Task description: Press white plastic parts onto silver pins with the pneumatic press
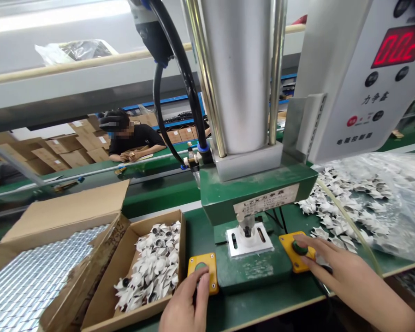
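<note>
My left hand (185, 302) rests its fingertips on the green push button of the left yellow switch box (210, 263), fingers and thumb close together. Over the right yellow box (287, 240), my right hand (335, 260) has its fingers stretched out, one on the green push button (298, 248) and the thumb apart at the box's edge. Between them stands a green bench press (252, 272) with a slotted metal plate (240, 249) under its ram (247, 228). A small dark part sits where ram and plate meet; its kind is unclear.
Left of the press, a cardboard box (98, 295) holds white finned plastic parts (155, 263). Another carton (79, 203) holds rows of shiny metallic tubes (48, 276). More white parts (346, 203) and clear plastic bags (408, 198) lie right. A control box (363, 92) hangs above; a person (134, 138) sits beyond.
</note>
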Action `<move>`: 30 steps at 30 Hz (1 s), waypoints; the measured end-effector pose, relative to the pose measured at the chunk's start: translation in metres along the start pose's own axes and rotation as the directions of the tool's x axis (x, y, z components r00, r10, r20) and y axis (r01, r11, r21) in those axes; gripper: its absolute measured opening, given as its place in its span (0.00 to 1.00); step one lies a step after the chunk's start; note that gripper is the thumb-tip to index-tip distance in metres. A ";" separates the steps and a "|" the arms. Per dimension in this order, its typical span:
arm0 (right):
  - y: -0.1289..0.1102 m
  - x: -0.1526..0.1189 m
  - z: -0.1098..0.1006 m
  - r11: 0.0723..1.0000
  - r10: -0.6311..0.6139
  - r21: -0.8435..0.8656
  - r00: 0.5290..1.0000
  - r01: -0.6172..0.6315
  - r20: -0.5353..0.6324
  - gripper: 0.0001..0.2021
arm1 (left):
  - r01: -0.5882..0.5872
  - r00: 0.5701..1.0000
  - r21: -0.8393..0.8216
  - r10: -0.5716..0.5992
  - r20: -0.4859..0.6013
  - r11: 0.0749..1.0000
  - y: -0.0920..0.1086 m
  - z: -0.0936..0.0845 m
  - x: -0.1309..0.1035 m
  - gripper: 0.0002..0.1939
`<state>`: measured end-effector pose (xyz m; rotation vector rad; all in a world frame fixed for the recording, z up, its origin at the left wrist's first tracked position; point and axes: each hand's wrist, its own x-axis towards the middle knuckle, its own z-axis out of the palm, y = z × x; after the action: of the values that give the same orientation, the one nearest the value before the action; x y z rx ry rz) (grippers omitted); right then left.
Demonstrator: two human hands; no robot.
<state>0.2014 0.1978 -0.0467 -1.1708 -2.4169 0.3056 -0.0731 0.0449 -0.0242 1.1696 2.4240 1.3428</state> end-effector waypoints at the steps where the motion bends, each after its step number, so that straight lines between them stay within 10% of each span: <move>1: -0.002 0.001 -0.002 0.998 0.028 0.057 1.000 -0.028 0.005 0.16 | 0.037 0.999 -0.123 -0.036 0.006 0.992 0.005 0.002 0.002 0.10; 7: -0.044 0.031 -0.030 0.880 0.169 0.417 0.971 -0.225 0.167 0.19 | 0.242 0.970 -0.671 -0.152 0.190 0.701 0.040 0.031 0.016 0.15; 12: -0.077 0.070 -0.035 0.684 0.018 0.693 0.955 -0.228 0.296 0.23 | 0.231 0.968 -0.641 -0.109 0.224 0.732 0.036 0.055 0.020 0.14; 20: -0.102 0.096 -0.027 0.619 -0.142 0.762 0.928 -0.189 0.345 0.16 | 0.236 0.958 -0.585 -0.085 0.274 0.776 0.018 0.061 0.022 0.15; 30: -0.171 0.094 -0.013 0.374 -0.274 0.770 0.731 -0.517 0.625 0.15 | 0.380 0.910 -0.633 -0.152 0.385 0.675 0.022 0.060 0.018 0.11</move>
<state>0.0381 0.1658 0.0564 -0.6812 -1.9047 2.2024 -0.0465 0.1036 -0.0387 0.6960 1.5356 1.6105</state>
